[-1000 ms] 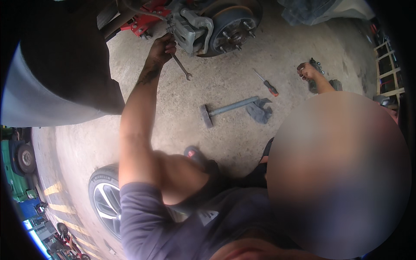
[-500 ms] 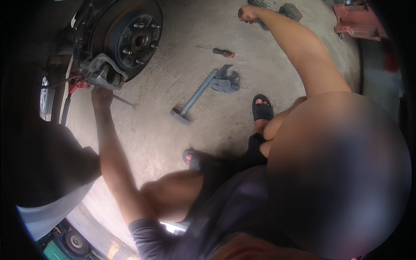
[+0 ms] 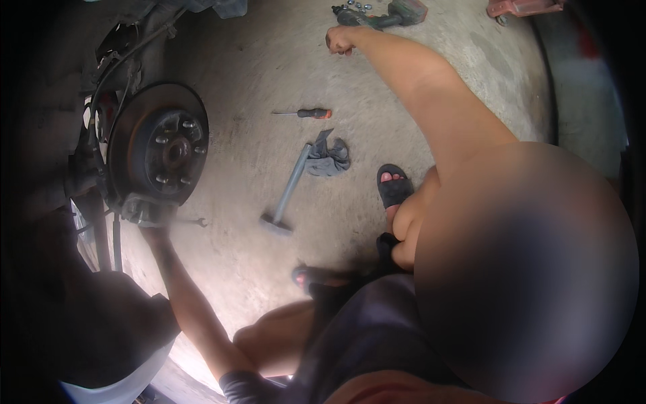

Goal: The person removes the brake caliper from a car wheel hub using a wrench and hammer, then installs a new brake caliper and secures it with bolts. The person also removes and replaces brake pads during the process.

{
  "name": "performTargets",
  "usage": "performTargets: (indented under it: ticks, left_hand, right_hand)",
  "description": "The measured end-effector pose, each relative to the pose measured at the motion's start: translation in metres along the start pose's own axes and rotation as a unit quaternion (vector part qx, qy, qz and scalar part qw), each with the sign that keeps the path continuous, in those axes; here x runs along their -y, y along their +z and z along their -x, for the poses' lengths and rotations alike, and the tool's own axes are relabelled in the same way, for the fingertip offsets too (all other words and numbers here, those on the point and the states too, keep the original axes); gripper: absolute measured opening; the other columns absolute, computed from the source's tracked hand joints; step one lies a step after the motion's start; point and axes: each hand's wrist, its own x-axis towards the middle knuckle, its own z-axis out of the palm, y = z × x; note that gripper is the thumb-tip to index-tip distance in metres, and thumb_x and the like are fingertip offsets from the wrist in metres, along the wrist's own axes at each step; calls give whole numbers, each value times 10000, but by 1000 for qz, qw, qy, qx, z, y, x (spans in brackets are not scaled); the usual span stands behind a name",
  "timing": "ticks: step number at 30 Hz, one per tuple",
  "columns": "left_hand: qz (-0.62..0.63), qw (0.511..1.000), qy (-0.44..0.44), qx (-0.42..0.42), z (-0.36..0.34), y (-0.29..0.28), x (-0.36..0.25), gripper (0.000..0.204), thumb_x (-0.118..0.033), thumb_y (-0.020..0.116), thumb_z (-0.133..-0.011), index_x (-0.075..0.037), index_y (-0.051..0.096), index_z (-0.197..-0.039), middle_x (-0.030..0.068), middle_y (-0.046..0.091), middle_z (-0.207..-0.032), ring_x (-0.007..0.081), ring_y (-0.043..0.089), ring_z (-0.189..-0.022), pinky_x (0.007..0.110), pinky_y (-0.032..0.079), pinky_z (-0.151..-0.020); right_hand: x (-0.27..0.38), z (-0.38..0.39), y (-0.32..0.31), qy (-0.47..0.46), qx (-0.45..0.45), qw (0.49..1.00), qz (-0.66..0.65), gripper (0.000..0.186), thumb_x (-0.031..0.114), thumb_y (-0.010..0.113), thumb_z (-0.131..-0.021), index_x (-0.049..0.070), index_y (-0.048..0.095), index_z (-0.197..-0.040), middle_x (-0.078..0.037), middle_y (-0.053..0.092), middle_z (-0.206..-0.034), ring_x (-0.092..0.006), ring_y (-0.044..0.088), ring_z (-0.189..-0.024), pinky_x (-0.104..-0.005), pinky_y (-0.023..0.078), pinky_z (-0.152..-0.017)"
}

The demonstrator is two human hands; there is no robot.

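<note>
On the left, my left hand (image 3: 156,232) is closed around a wrench (image 3: 195,222) beneath a brake caliper (image 3: 138,213). The wrench's open-jawed end sticks out to the right, while its other end is hidden by the hand and caliper. Above them stands a brake disc (image 3: 134,145) with bare wheel studs around its hub. At the top of the view, my right arm is stretched out far. My right hand (image 3: 341,40) has curled fingers, close to a dark power tool (image 3: 397,17); whatever may be in the fist is hidden.
A hammer (image 3: 291,185) lies on the concrete with its handle against a crumpled grey cloth (image 3: 330,163). Beyond it is a screwdriver (image 3: 311,113). Several nuts (image 3: 360,6) lie near the power tool. A red metal piece (image 3: 525,7) stands at upper right. Blur covers the lower right.
The view has shifted and turned, so the disc and floor tools sit lower and further left. My left hand stays at the caliper with the wrench. My right hand remains curled near the power tool.
</note>
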Motion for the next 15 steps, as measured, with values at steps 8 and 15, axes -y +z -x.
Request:
performTargets:
  ticks: [8,15]
  left_hand:
    - [167,933,-292,128,61,140,-3,270,-205,559,-935,-73,571,-1170,28,617,-915,61,485,-545,194,380,-435]
    - [287,862,-375,183,67,377,-124,344,-284,580,-948,-12,542,-1156,61,613,-843,40,383,-456,185,290,-376]
  right_hand:
    - [66,1,64,-164,141,975,41,219,202,655,-800,37,674,-943,-79,672,-855,-187,619,-636,-345,481,-546]
    - [155,52,114,-298,402,844,-193,461,143,665,-849,37,535,-1279,-87,683,-945,-142,629,-802,-265,430,-609]
